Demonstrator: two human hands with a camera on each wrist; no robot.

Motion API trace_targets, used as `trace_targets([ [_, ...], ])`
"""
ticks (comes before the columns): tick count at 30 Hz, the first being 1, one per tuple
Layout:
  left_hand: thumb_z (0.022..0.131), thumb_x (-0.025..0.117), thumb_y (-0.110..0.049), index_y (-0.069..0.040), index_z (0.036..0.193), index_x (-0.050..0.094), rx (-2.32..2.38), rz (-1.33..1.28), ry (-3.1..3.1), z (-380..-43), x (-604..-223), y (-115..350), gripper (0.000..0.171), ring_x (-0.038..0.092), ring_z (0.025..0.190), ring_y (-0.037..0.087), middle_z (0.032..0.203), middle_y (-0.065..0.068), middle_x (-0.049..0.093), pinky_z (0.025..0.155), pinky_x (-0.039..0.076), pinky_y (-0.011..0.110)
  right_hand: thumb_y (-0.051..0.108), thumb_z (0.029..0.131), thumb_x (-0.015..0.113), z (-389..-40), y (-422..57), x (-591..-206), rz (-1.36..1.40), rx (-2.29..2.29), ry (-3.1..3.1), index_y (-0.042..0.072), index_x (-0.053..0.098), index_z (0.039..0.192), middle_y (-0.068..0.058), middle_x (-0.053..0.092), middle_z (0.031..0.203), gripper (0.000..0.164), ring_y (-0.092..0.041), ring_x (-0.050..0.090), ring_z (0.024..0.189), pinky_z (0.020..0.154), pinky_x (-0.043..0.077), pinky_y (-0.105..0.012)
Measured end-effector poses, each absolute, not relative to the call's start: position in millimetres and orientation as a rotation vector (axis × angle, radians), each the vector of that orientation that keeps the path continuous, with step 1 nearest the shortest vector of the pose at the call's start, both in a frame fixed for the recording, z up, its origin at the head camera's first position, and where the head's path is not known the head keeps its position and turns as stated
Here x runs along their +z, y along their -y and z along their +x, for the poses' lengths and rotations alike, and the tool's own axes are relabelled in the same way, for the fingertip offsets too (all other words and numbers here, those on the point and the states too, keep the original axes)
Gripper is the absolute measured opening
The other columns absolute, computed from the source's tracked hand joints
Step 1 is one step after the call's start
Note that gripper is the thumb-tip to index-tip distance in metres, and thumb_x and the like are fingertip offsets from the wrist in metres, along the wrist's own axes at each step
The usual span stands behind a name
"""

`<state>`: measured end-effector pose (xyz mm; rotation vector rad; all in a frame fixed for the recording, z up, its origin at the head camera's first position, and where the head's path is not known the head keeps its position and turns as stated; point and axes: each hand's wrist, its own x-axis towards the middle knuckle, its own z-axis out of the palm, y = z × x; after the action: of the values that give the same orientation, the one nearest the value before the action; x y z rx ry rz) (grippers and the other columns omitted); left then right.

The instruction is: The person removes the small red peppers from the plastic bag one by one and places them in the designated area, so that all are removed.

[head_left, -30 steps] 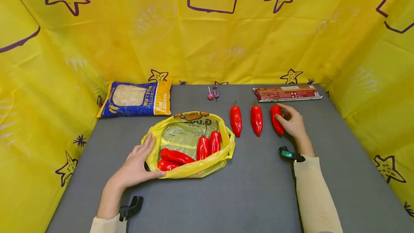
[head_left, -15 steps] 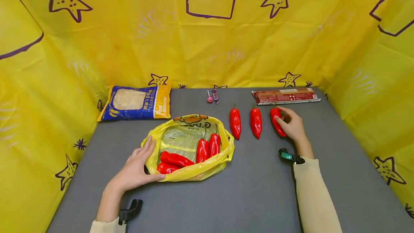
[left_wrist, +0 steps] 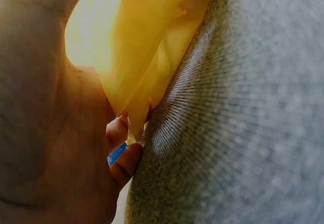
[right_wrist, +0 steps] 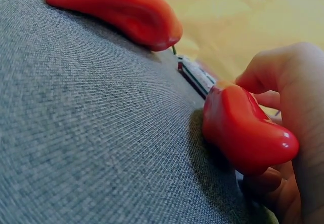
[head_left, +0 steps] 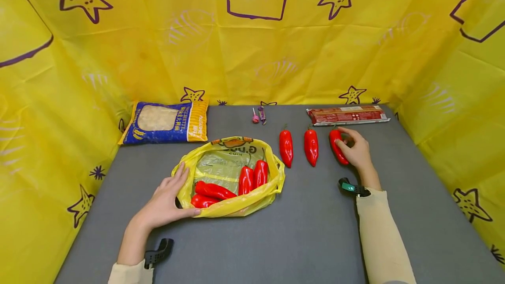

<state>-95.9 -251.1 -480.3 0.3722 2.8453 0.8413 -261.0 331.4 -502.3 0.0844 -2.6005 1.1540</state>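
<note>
Yellow bag [head_left: 238,207] — four peppers [head_left: 246,181] inside, left hand [head_left: 163,203] spread against it — right hand [head_left: 358,150] gripping another pepper [head_left: 340,155].

Tiny stuff tbh: the red pepper [head_left: 339,147] in the person's right hand [head_left: 358,152] has swung a bit. A second ago its tip sat closer to the tip of the pepper next door [head_left: 311,147]; now it angles further out to the right, so that gap's wider. The head view bobbed too, with the yellow backdrop [head_left: 252,65] dipping half a second ago, then coming partway back up.
</note>
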Motion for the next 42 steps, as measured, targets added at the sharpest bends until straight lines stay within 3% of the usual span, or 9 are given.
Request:
trace_targets([
  [8, 0.078, 0.084, -0.068, -0.006, 0.169, 0.022, 0.836, 0.369, -2.844, -96, -481, 251, 0.126, 0.032, 0.146, 0.042, 0.18, 0.008, 0.005, 0.112, 0.03, 0.072, 0.015, 0.097, 0.07, -261, -331, -502, 0.08, 1.15, 2.56, 0.004, 0.068, 0.138, -0.022, 0.067, 0.122, 0.042, -0.009, 0.053, 0.086, 0.079, 0.039, -0.028],
  [19, 0.079, 0.082, -0.07, -0.007, 0.17, 0.022, 0.818, 0.365, -2.846, -98, -482, 252, 0.126, 0.031, 0.147, 0.041, 0.18, 0.008, 0.004, 0.114, 0.028, 0.071, 0.01, 0.094, 0.072, -262, -339, -494, 0.091, 1.125, 2.466, 0.002, 0.07, 0.134, -0.021, 0.069, 0.126, 0.04, -0.001, 0.053, 0.081, 0.076, 0.04, -0.023],
  [22, 0.078, 0.083, -0.069, -0.007, 0.169, 0.022, 0.821, 0.366, -2.845, -97, -481, 252, 0.126, 0.031, 0.146, 0.041, 0.18, 0.008, 0.004, 0.114, 0.028, 0.071, 0.011, 0.095, 0.072, -260, -336, -483, 0.109, 1.115, 2.452, 0.004, 0.071, 0.134, -0.019, 0.068, 0.125, 0.04, -0.003, 0.053, 0.082, 0.076, 0.04, -0.022],
  [30, 0.078, 0.083, -0.07, -0.008, 0.17, 0.021, 0.827, 0.363, -2.838, -96, -480, 252, 0.127, 0.032, 0.145, 0.04, 0.18, 0.007, 0.004, 0.113, 0.028, 0.071, 0.006, 0.094, 0.074, -254, -304, -449, 0.315, 1.119, 2.432, 0.004, 0.07, 0.136, -0.02, 0.068, 0.127, 0.042, -0.024, 0.059, 0.087, 0.062, 0.042, -0.008],
  [35, 0.078, 0.082, -0.07, -0.009, 0.17, 0.02, 0.82, 0.358, -2.841, -96, -481, 252, 0.127, 0.033, 0.145, 0.039, 0.18, 0.007, 0.004, 0.113, 0.029, 0.07, 0.002, 0.091, 0.077, -252, -275, -438, 0.524, 1.114, 2.403, 0.004, 0.072, 0.133, -0.017, 0.07, 0.117, 0.043, -0.014, 0.058, 0.083, 0.059, 0.043, -0.013],
  [37, 0.078, 0.082, -0.07, -0.009, 0.17, 0.02, 0.819, 0.356, -2.841, -96, -481, 252, 0.127, 0.033, 0.145, 0.039, 0.18, 0.007, 0.004, 0.113, 0.029, 0.071, 0.004, 0.091, 0.078, -250, -262, -434, 0.603, 1.107, 2.413, 0.005, 0.072, 0.133, -0.015, 0.07, 0.12, 0.042, -0.009, 0.057, 0.085, 0.058, 0.043, -0.015],
  [42, 0.078, 0.083, -0.07, -0.008, 0.17, 0.021, 0.826, 0.363, -2.843, -96, -480, 251, 0.127, 0.034, 0.144, 0.039, 0.18, 0.008, 0.005, 0.113, 0.03, 0.07, 0.008, 0.091, 0.08, -239, -231, -428, 0.786, 1.119, 2.443, 0.008, 0.072, 0.133, -0.011, 0.067, 0.133, 0.043, -0.012, 0.054, 0.072, 0.053, 0.041, -0.021],
])
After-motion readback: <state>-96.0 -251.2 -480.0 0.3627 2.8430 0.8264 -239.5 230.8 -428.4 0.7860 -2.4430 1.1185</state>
